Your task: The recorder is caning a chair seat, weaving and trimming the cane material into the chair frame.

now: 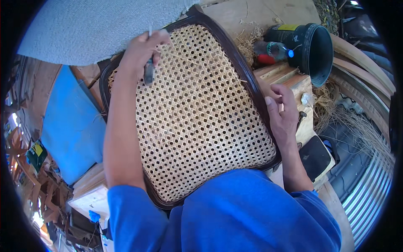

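Note:
A woven cane panel (197, 113) with rows of small holes fills the dark brown wooden frame (247, 71) in front of me. At the panel's upper left, my left hand (142, 52) is closed around a slim hand tool (148, 73). Its dark handle sticks out below the fist and a thin metal shaft shows above; its exact kind is unclear. A few loose cane strands lie by those fingers. Beside the frame's right edge, my right hand (283, 112) has thumb and forefinger apart, fingers loosely bent, with nothing visible in them.
A dark green bucket (321, 54) lies tipped at the upper right, by a plastic bottle (277, 50) with a blue cap. Grey textured fabric (96, 29) covers the upper left. A blue sheet (73, 126) stands left. Cane strips (357, 130) and corrugated metal (369, 201) are on the right.

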Available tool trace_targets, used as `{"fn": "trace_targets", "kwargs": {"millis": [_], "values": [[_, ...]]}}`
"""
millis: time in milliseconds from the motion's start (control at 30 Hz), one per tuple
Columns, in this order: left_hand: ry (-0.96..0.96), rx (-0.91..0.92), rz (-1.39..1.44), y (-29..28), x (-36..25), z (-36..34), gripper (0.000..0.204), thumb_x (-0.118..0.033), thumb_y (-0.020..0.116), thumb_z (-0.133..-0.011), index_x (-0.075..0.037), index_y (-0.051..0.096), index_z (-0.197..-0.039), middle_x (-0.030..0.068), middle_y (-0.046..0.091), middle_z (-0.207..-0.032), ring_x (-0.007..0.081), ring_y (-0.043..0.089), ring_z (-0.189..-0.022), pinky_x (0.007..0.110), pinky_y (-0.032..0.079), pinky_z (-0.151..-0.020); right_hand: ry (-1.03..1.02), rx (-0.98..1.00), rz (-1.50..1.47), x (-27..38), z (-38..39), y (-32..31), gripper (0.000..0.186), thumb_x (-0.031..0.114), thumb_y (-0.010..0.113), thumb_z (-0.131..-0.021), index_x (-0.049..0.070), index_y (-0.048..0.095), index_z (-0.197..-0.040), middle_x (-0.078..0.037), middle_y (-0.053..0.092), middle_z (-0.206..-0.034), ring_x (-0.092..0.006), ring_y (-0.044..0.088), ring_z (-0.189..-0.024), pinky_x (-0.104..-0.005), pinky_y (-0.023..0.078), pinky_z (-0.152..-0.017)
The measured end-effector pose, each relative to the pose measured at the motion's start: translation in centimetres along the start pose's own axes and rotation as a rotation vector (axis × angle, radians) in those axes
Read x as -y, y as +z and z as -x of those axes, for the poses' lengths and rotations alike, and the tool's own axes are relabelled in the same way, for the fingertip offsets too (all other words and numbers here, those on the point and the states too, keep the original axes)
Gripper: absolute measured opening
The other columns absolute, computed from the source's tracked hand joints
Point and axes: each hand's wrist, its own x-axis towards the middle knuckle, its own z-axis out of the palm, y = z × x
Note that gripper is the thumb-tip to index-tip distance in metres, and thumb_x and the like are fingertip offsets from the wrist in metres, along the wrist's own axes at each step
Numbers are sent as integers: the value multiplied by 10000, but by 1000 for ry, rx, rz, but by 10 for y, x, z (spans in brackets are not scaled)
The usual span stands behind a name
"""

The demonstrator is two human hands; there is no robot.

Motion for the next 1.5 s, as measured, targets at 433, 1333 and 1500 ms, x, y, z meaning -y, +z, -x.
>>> {"fn": "trace_targets", "kwargs": {"millis": [433, 1333, 1500], "values": [[296, 228, -574, 98, -18, 106, 551, -483, 345, -989, -13, 616, -1083, 163, 647, -1021, 286, 612, -992, 395, 430, -934, 545, 584, -615, 53, 19, -10, 379, 316, 524, -940, 12, 539, -1164, -113, 625, -801, -143, 625, -663, -240, 496, -625], [422, -9, -942, 45, 35, 19, 561, -602, 566, -825, -66, 503, -671, 62, 545, -718, 228, 534, -660, 383, 431, -649, 131, 476, 326, 52, -12, -14, 393, 239, 429, -950, 69, 437, -1304, -295, 613, -955, -452, 593, -907, -493, 446, -808], [454, -9, -928, 43, 38, 19, 575, -620, 551, -825, -64, 517, -683, 63, 553, -727, 231, 548, -674, 382, 434, -654, 87, 458, 364, 49, -9, -7, 394, 243, 419, -951, 62, 436, -1301, -299, 610, -944, -450, 593, -901, -510, 440, -814]]}}
